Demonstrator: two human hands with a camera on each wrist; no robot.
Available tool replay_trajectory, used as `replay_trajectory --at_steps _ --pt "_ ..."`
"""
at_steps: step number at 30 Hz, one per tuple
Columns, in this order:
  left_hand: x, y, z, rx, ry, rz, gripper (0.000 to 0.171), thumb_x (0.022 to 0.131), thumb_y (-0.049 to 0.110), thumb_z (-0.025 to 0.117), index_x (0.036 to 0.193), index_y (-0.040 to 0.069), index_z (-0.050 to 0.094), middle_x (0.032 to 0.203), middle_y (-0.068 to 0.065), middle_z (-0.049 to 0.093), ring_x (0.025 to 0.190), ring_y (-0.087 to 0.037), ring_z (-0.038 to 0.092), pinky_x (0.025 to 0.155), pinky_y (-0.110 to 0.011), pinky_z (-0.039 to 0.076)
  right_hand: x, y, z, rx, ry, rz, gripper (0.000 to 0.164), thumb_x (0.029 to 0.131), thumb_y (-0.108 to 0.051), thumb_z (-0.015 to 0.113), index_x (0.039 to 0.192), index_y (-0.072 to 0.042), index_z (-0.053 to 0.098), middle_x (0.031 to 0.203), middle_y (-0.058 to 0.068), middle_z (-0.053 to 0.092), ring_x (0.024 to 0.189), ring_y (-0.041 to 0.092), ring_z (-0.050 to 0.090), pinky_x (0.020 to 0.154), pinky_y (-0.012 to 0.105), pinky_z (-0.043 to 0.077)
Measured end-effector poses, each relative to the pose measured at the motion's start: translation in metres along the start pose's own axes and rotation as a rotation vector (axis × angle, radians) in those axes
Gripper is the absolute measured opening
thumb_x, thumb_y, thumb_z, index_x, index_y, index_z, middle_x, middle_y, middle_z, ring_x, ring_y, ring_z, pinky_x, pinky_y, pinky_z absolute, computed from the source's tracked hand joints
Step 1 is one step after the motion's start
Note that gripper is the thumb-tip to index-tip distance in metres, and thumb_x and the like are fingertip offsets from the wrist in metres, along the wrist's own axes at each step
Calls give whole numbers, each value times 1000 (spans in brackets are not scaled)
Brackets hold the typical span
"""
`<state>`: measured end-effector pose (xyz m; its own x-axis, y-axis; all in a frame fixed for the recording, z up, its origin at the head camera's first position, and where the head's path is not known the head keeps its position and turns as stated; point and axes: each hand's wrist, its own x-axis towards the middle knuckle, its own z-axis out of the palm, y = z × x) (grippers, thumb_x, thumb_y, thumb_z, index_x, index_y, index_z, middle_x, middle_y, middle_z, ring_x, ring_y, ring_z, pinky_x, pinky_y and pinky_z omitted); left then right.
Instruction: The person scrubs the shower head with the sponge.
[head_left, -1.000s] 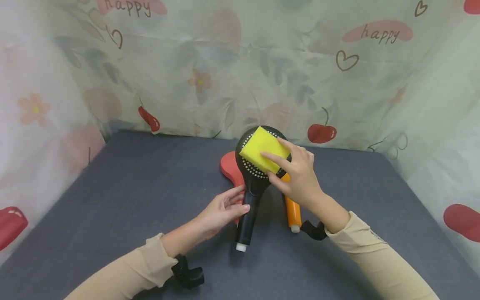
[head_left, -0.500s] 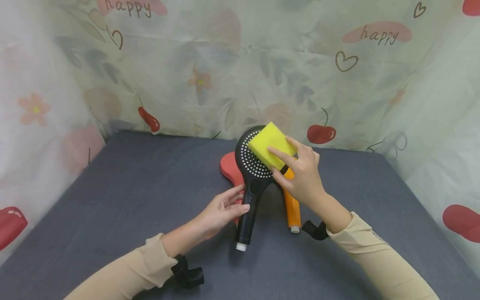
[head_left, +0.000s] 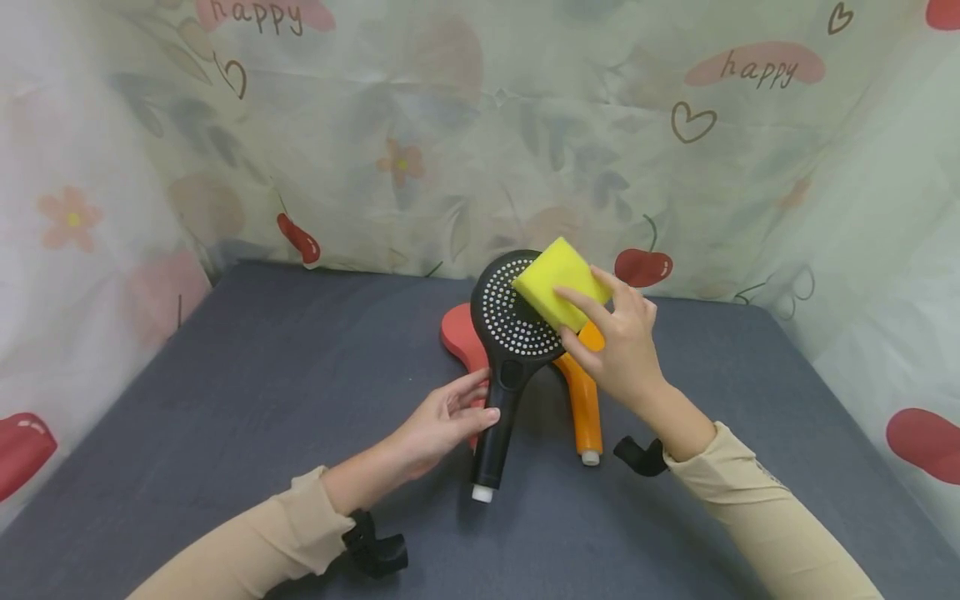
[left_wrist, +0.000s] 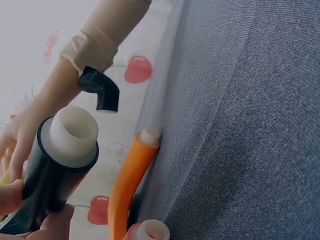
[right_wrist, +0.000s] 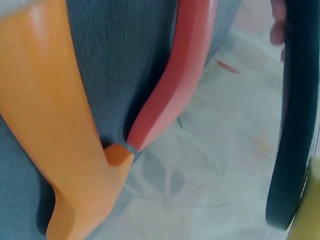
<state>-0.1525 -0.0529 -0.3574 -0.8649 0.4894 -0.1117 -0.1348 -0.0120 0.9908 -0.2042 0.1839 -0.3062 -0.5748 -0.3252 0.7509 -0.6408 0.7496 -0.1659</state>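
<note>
My left hand [head_left: 438, 425] grips the handle of a black shower head [head_left: 517, 321], fingers behind and thumb in front. Its round face of small pale nozzles is turned up toward the head camera, and a white threaded end [left_wrist: 75, 131] shows in the left wrist view. My right hand [head_left: 618, 337] pinches a yellow sponge [head_left: 562, 282] over the upper right part of that face. Beneath the held shower head lie a red shower head [head_left: 459, 332] on the left and an orange shower head [head_left: 583, 408] on the right, both partly hidden.
A dark grey cloth-covered table [head_left: 300, 400] spreads under everything. Patterned fabric [head_left: 495, 150] hangs at the back and both sides. Black wrist mounts [head_left: 378, 546] stick out below both sleeves.
The sponge in my right hand has slid right and slightly up across the shower head's face, baring more nozzles. My left hand and the black shower head stay put.
</note>
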Motion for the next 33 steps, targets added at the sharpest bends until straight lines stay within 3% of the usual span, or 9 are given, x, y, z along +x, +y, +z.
replay_trajectory --at_steps 4,11,13,16,24,27,33 --pt "0 0 1 -4 -9 2 64 93 13 53 148 9 21 147 -20 34 135 -33 34 110 -51 33 1 0 0 11 1 21 42 77 -14 72 118 -15 63 132 25 45 116 42 42 85 58 27" --pt "2 3 1 -12 -4 -3 67 93 13 55 149 10 19 147 -17 36 132 -30 38 109 -48 35 -9 -15 12 20 -57 -227 46 72 -16 75 116 -20 63 129 24 48 115 37 46 84 55 32" --pt "1 3 0 -11 -7 3 67 93 13 55 149 10 18 147 -18 35 132 -31 39 109 -48 35 -10 -16 13 20 -66 -264 47 71 -16 75 116 -21 63 129 23 49 114 36 47 83 54 33" --pt "1 3 0 -4 -6 6 67 93 12 55 149 10 19 147 -18 36 131 -30 40 109 -48 35 -8 -12 10 8 -64 -242 47 71 -15 75 116 -21 63 130 24 48 114 38 46 84 54 32" --pt "0 0 -1 -13 -8 7 64 93 12 53 149 8 20 148 -21 32 136 -34 32 111 -51 29 0 11 3 -14 32 -1 43 77 -11 71 118 -16 61 133 25 43 118 41 41 85 59 28" --pt "0 0 -1 -15 -4 -1 64 93 12 53 149 8 20 148 -21 32 137 -34 31 112 -51 28 -2 9 6 -8 29 -27 43 76 -12 72 117 -16 62 131 25 45 115 41 42 84 59 29" --pt "1 2 0 -15 6 20 65 93 12 54 149 8 20 147 -20 35 132 -31 39 109 -48 34 -14 -8 13 32 -30 -205 44 73 -16 72 116 -19 63 128 26 47 113 39 45 83 57 33"
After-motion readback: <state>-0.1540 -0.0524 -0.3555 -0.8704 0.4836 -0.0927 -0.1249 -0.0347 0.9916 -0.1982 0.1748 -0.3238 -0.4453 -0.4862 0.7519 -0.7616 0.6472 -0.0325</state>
